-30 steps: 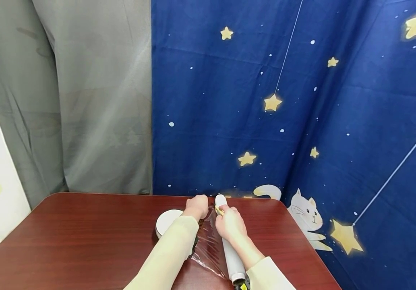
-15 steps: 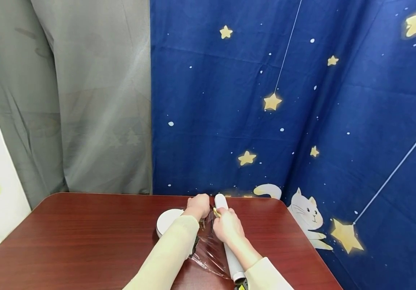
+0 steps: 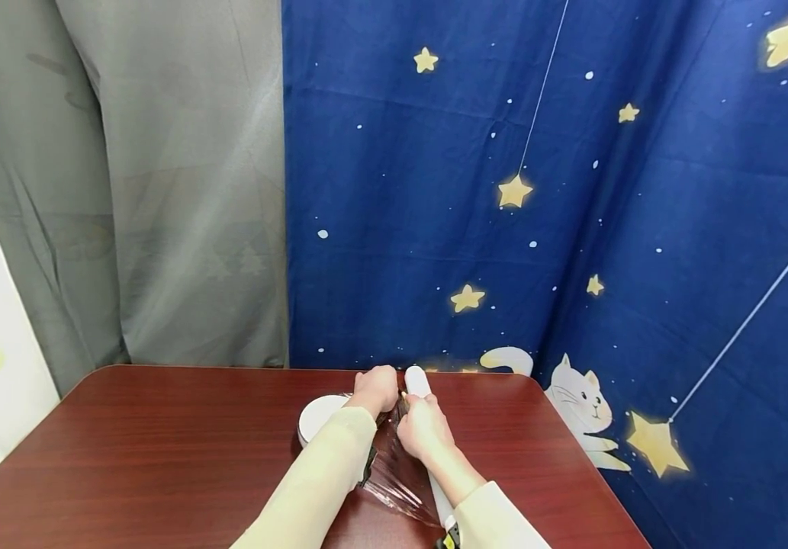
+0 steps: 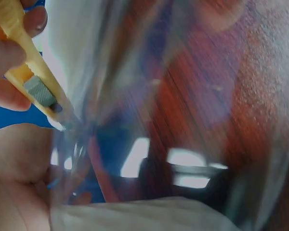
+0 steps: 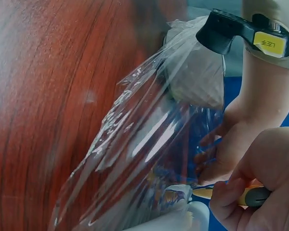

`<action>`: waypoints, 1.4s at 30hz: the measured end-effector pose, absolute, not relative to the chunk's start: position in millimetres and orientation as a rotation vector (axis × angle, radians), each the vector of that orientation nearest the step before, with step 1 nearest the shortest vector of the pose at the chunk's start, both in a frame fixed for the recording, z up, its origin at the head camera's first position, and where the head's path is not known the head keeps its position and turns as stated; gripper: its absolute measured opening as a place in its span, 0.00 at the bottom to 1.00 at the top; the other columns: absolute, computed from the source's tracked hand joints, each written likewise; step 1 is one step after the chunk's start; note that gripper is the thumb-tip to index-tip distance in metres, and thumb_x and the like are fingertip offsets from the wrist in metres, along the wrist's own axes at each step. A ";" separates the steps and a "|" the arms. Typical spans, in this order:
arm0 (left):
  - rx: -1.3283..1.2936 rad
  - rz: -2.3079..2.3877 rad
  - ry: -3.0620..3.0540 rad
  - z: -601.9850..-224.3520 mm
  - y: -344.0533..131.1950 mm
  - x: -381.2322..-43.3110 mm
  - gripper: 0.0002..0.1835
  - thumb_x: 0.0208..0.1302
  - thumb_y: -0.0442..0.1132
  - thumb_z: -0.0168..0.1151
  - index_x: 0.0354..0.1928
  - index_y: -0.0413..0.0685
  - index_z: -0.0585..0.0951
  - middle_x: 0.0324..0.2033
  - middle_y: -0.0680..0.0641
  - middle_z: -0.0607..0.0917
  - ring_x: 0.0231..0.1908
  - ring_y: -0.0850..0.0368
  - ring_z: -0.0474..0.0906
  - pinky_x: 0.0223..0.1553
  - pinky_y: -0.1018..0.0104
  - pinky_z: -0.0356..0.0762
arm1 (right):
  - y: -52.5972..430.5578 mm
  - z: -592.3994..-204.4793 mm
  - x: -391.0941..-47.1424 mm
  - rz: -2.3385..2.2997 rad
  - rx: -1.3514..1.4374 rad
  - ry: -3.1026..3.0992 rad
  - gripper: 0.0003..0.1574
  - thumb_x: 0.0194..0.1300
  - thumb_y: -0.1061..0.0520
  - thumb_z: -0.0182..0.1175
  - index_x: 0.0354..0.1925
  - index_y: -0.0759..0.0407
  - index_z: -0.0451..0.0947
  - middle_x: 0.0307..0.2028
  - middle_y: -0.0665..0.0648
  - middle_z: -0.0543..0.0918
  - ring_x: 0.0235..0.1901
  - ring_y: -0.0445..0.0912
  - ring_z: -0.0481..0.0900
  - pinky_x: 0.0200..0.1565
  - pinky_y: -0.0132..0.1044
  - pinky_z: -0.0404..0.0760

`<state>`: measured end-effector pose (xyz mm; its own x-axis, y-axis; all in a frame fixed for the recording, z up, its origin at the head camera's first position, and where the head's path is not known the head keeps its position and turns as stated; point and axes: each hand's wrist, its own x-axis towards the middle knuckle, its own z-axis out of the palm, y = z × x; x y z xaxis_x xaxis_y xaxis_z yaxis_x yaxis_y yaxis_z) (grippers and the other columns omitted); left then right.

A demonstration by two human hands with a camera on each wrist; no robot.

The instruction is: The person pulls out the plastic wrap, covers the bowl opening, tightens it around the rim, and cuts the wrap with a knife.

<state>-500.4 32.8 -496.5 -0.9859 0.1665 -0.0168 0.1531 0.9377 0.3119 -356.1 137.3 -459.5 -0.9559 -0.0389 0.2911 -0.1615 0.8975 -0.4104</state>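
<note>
My right hand (image 3: 426,429) grips a yellow utility knife (image 4: 17,31) with a grey slider, its tip at the gathered clear plastic film (image 5: 149,125). That film stretches from a white roll (image 3: 417,381) over to a round white-topped container (image 3: 320,415). Through the film, the container's pale side shows in the right wrist view. Left of the knife, my left hand (image 3: 377,389) pinches the bunched film with curled fingers. Part of the roll is hidden beneath my right hand and forearm.
Everything lies on a reddish-brown wooden table (image 3: 160,442), close to its far edge. Behind it hang a grey curtain (image 3: 194,191) and a blue star-patterned curtain (image 3: 400,191). A black wrist strap mount (image 5: 221,31) sits close by the film.
My right hand has shifted slightly left with the knife, toward my left hand. The film between them has bunched up more, and the roll's near end has swung a little left.
</note>
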 end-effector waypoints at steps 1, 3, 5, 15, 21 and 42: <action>0.246 0.484 3.049 -496.3 32.6 -499.7 0.05 0.69 0.34 0.67 0.41 0.50 0.89 0.52 0.46 0.92 0.53 0.47 0.87 0.63 0.42 0.77 | 137.0 -458.7 -354.8 0.635 0.141 -2.791 0.26 0.64 0.66 0.59 0.60 0.64 0.85 0.47 0.73 0.84 0.40 0.65 0.88 0.46 0.60 0.87; 0.231 0.515 3.032 -476.4 31.3 -479.8 0.04 0.69 0.32 0.68 0.39 0.49 0.88 0.51 0.46 0.92 0.54 0.47 0.87 0.64 0.43 0.77 | 136.9 -456.8 -351.5 0.630 0.125 -2.792 0.25 0.63 0.65 0.60 0.59 0.63 0.86 0.47 0.72 0.84 0.38 0.65 0.87 0.43 0.60 0.86; 0.235 0.519 3.039 -472.1 31.6 -473.6 0.05 0.69 0.31 0.67 0.37 0.49 0.88 0.51 0.45 0.92 0.55 0.47 0.87 0.65 0.44 0.76 | 137.0 -455.2 -348.4 0.621 0.107 -2.794 0.25 0.64 0.65 0.60 0.59 0.63 0.86 0.47 0.72 0.84 0.37 0.65 0.87 0.42 0.60 0.86; 0.284 0.488 3.048 -503.6 35.2 -509.2 0.07 0.70 0.34 0.66 0.35 0.54 0.89 0.49 0.49 0.93 0.51 0.49 0.87 0.63 0.43 0.77 | 136.3 -448.2 -337.8 0.603 0.151 -2.771 0.21 0.65 0.64 0.62 0.55 0.64 0.86 0.44 0.72 0.86 0.40 0.65 0.88 0.43 0.60 0.87; 0.302 0.536 3.031 -512.3 36.3 -517.0 0.09 0.71 0.36 0.65 0.32 0.54 0.88 0.47 0.50 0.93 0.51 0.49 0.87 0.62 0.44 0.77 | 139.6 -466.6 -356.0 0.629 0.148 -2.763 0.19 0.65 0.64 0.59 0.52 0.65 0.86 0.43 0.72 0.84 0.38 0.66 0.86 0.40 0.62 0.86; 0.308 0.603 3.064 -520.1 37.7 -517.4 0.13 0.75 0.40 0.56 0.35 0.53 0.88 0.48 0.49 0.93 0.49 0.49 0.87 0.59 0.42 0.78 | 146.5 -493.8 -362.6 0.489 0.247 -2.636 0.15 0.63 0.63 0.58 0.47 0.63 0.84 0.36 0.70 0.84 0.36 0.65 0.85 0.38 0.64 0.85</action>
